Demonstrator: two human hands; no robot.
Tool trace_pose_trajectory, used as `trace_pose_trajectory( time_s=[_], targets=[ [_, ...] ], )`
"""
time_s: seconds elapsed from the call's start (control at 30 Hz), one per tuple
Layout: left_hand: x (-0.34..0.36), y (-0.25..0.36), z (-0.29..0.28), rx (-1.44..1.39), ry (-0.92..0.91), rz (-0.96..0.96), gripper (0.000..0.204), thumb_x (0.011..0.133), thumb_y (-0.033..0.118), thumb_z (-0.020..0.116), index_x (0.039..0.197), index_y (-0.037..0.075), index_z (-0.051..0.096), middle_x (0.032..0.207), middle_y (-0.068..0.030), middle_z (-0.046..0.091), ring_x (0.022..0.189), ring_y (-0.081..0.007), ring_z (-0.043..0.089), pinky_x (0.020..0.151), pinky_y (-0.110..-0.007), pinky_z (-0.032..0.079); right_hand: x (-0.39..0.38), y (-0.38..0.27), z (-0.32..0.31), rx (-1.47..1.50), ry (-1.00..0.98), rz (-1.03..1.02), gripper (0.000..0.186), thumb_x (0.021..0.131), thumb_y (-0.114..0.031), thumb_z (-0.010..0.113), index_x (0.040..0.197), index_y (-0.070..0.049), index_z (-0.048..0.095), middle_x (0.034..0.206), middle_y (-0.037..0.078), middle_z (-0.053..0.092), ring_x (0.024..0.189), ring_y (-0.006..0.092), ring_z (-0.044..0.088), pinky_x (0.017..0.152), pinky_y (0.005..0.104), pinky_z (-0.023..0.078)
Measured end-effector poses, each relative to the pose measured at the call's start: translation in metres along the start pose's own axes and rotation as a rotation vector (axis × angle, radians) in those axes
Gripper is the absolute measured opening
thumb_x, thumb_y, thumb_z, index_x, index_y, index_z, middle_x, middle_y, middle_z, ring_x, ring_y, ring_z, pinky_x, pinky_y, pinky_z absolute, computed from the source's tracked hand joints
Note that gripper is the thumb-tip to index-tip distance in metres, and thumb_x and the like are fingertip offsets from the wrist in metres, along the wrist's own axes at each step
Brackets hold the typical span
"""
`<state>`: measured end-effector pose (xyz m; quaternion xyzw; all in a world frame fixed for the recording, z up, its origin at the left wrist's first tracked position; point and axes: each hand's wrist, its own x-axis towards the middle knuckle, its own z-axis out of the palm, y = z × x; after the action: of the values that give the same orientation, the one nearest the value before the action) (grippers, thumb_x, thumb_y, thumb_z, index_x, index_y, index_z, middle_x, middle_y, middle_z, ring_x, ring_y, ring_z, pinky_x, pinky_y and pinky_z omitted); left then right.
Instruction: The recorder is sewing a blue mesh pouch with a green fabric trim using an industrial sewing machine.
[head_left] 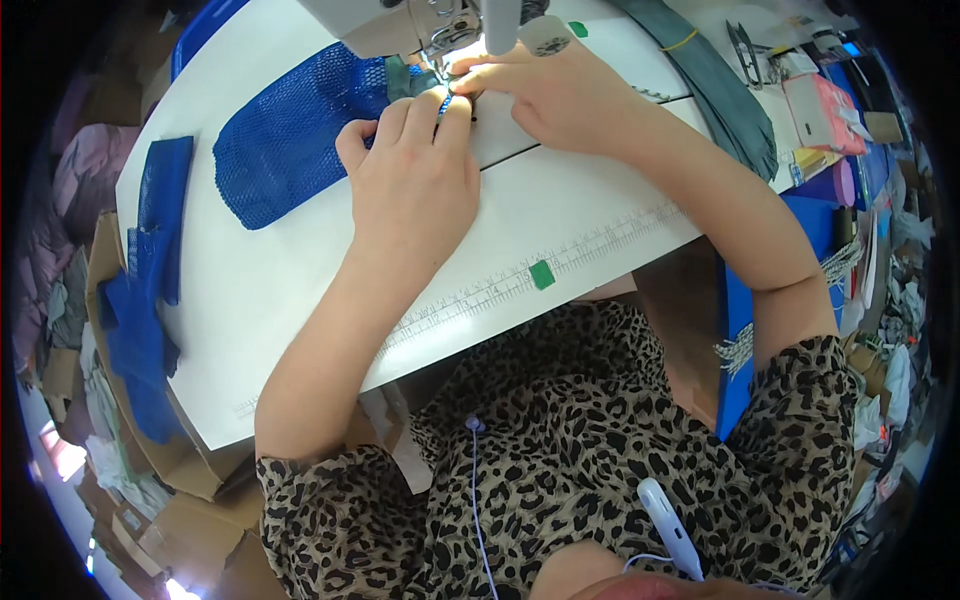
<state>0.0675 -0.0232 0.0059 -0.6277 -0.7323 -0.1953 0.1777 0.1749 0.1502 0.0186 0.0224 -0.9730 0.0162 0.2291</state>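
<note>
I'm looking down on the white counter (560,200), and both hands are crowded in at twelve o'clock, right under the sewing machine (400,22). The blue mesh fabric (290,140) lies flat, trailing off toward nine o'clock from the needle area, so its weight rests on the counter rather than dragging on the edge being fed. My left hand (415,175) sits knuckles up, wrist straight, forearm running in from six o'clock; its fingers (452,108) are curled together and pinched on the mesh edge just in front of the presser foot. My right hand (555,95) comes in from three o'clock, elbow bent wide, palm down, fingertips pressed on the same edge from the other side. That looks like a two-sided hold to keep the seam lined up. More blue mesh pieces (150,260) hang over the counter's edge at nine o'clock. A grey strip (720,90) and snips (742,48) lie at two o'clock.
</note>
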Motion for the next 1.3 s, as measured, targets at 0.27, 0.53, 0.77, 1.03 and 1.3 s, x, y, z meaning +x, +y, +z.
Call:
trace_pose_trajectory(
  time_s=[0.27, 0.53, 0.77, 1.03, 1.3],
  targets=[
    [0.001, 0.001, -0.002, 0.016, 0.000, 0.000, 0.026, 0.076, 0.008, 0.065, 0.101, 0.008, 0.064, 0.103, -0.0052, 0.060, 0.101, -0.0199, 0.056, 0.087, -0.045, 0.035, 0.001, 0.044, 0.016, 1.186, 0.081, 0.569, 0.027, 0.100, -0.021, 0.051, 0.104, 0.003, 0.065, 0.100, 0.006, 0.066, 0.093, 0.0156, 0.060, 0.083, 0.0271, 0.047],
    [-0.001, 0.002, -0.002, 0.024, 0.001, 0.001, 0.027, 0.074, 0.008, 0.065, 0.101, 0.007, 0.063, 0.103, -0.0066, 0.060, 0.099, -0.0208, 0.055, 0.086, -0.044, 0.035, 0.001, 0.046, 0.019, 0.975, 0.046, 0.499, 0.033, 0.104, -0.025, 0.046, 0.099, 0.003, 0.063, 0.090, 0.002, 0.062, 0.084, 0.0115, 0.055, 0.074, 0.0269, 0.044],
    [-0.002, 0.000, 0.003, 0.070, 0.042, 0.026, 0.028, 0.074, 0.008, 0.065, 0.102, 0.007, 0.064, 0.100, -0.0061, 0.060, 0.094, -0.0212, 0.054, 0.081, -0.042, 0.035, 0.008, 0.036, 0.016, 0.642, 0.095, 0.501, 0.042, 0.104, -0.036, 0.042, 0.090, 0.001, 0.059, 0.075, 0.013, 0.060, 0.070, 0.0257, 0.057, 0.065, 0.0359, 0.044],
    [-0.008, 0.007, -0.001, 0.104, -0.006, 0.031, 0.032, 0.072, 0.007, 0.063, 0.104, 0.008, 0.064, 0.098, -0.0049, 0.060, 0.087, -0.0206, 0.053, 0.076, -0.040, 0.034, 0.009, 0.037, 0.024, 0.653, 0.122, 0.504, 0.048, 0.104, -0.042, 0.041, 0.091, 0.001, 0.058, 0.077, 0.014, 0.061, 0.073, 0.0284, 0.058, 0.067, 0.0368, 0.045],
    [-0.006, 0.006, -0.003, 0.073, -0.001, 0.019, 0.030, 0.076, 0.011, 0.066, 0.105, 0.008, 0.064, 0.101, -0.0056, 0.060, 0.091, -0.0206, 0.054, 0.078, -0.041, 0.035, 0.002, 0.045, 0.027, 0.791, 0.122, 0.462, 0.044, 0.103, -0.038, 0.047, 0.102, 0.003, 0.061, 0.082, 0.011, 0.063, 0.077, 0.0213, 0.059, 0.071, 0.0335, 0.047]
  ],
)
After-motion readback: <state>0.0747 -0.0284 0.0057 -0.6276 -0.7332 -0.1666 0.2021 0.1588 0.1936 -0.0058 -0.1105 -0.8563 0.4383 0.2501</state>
